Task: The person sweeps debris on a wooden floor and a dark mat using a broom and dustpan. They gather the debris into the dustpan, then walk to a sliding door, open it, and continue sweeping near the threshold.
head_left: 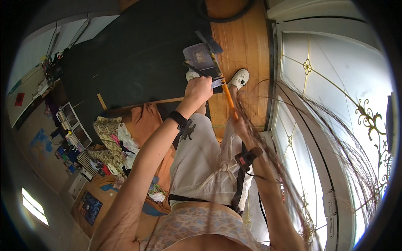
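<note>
My left hand (199, 88) is closed around a dark handle that looks like the dustpan's, with a pale plastic clip (218, 82) beside the fist. My right hand (240, 124) grips an orange broom handle (228, 95) lower in the view. The handle slants up past the clip to a grey-blue broom head (214, 44). A greyish dustpan (198, 56) lies under the broom head, at the border of black and wooden flooring. Between my hands and the dustpan, the join of the dark handle is hard to make out.
My feet wear white clogs (241, 77), one beside the dustpan. At left, clothes and plastic bags (128, 141) are piled on orange cloth. Glass-panelled doors (333, 62) with gold ornament run along the right. A black hose or cable (224, 19) curves at the top; loose hair crosses the right side.
</note>
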Demonstrator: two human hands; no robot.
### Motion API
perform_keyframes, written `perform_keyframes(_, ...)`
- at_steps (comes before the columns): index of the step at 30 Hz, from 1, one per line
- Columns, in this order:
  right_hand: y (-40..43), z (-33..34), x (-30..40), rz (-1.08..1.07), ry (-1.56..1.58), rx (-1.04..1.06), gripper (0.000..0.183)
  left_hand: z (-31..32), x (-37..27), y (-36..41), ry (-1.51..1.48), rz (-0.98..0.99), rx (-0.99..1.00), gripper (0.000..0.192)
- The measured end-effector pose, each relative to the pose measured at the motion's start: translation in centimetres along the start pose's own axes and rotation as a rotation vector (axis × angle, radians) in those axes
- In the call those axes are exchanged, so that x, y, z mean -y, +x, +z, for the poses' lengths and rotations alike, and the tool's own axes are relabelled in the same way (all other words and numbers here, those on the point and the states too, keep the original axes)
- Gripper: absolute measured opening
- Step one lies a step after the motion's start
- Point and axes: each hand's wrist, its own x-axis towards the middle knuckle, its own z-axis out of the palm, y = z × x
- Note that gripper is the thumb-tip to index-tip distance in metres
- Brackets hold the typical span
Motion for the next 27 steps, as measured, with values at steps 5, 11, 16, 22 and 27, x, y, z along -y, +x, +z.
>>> perform_keyframes(5, -0.3, -6.8, 7.3, 0.52, 0.704, 0.315, 0.037, 0.9, 1.3, 0.3, 0.003, -0.026, 0.006, 0.011)
perform_keyframes(11, -1.4, -9.3, 4.9, 0.449, 0.394, 0.276, 0.046, 1.2, 1.2, 0.3, -0.015, -0.022, 0.01, 0.025)
perform_keyframes(16, -2.6, -5.6, 3.6, -0.062, -0.109, 0.03, 0.043, 2.3, 2.1, -0.3, -0.017, -0.003, 0.002, 0.025)
perform_keyframes(22, -2.6, -3.7, 4.9, 0.279, 0.276, 0.283, 0.044, 2.4, 1.9, -0.4, -0.03, 0.006, 0.02, 0.023)
perform_keyframes(27, -3.8, -9.3, 4.8, 0.5, 0.846, 0.349, 0.045, 2.0, 3.1, -1.4, -0.066, 0.02, -0.03, 0.023)
